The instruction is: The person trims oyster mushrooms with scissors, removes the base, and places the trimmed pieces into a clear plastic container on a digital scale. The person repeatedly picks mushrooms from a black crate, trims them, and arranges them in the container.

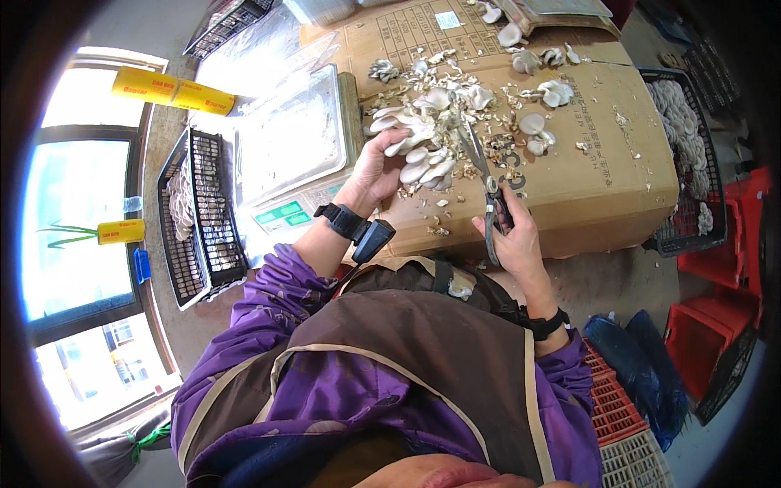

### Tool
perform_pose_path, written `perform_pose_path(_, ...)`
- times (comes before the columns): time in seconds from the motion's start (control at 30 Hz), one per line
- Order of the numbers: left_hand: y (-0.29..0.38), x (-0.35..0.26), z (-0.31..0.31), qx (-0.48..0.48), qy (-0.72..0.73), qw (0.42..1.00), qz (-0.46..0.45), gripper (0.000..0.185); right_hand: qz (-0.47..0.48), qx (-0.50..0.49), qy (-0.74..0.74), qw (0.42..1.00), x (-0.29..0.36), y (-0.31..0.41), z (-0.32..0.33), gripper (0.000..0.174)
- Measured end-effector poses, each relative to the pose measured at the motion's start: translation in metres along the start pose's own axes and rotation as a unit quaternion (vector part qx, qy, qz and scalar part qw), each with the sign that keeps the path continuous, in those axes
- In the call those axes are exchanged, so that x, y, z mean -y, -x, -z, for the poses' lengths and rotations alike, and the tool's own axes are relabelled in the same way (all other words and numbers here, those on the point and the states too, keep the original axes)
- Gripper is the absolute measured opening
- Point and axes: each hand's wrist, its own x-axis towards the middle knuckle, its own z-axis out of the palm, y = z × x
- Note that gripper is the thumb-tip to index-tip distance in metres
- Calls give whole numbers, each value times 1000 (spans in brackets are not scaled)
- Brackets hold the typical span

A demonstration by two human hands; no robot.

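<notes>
My left hand (pixel 377 168) holds a cluster of oyster mushrooms (pixel 421 168) by its caps, low over a cardboard sheet (pixel 586 201). In my right hand (pixel 514 235) is a pair of metal scissors (pixel 490 184), whose blades point at the cluster's pale stem base; how far the blades are parted is hard to tell. Trimmed stem bits (pixel 506 149) lie scattered around the cluster. To its right rest smaller mushroom pieces (pixel 555 93) and a pair of round caps (pixel 534 124).
A digital scale (pixel 293 128) stands left of the cardboard. Black crates of mushrooms flank the work surface, one at left (pixel 213 207) and one at right (pixel 708 158). Yellow rolls (pixel 174 90) lie at the upper left. Red crates (pixel 701 329) and blue plastic bags (pixel 647 366) are at lower right.
</notes>
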Motion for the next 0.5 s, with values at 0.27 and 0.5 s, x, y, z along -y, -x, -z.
perform_pose_path(0.27,6,0,-3,26,-1,1000,-4,26,91,64,98,989,5,-18,10,65)
perform_pose_path(0.5,8,2,0,8,-43,999,-20,24,60,83,85,991,5,-19,3,64)
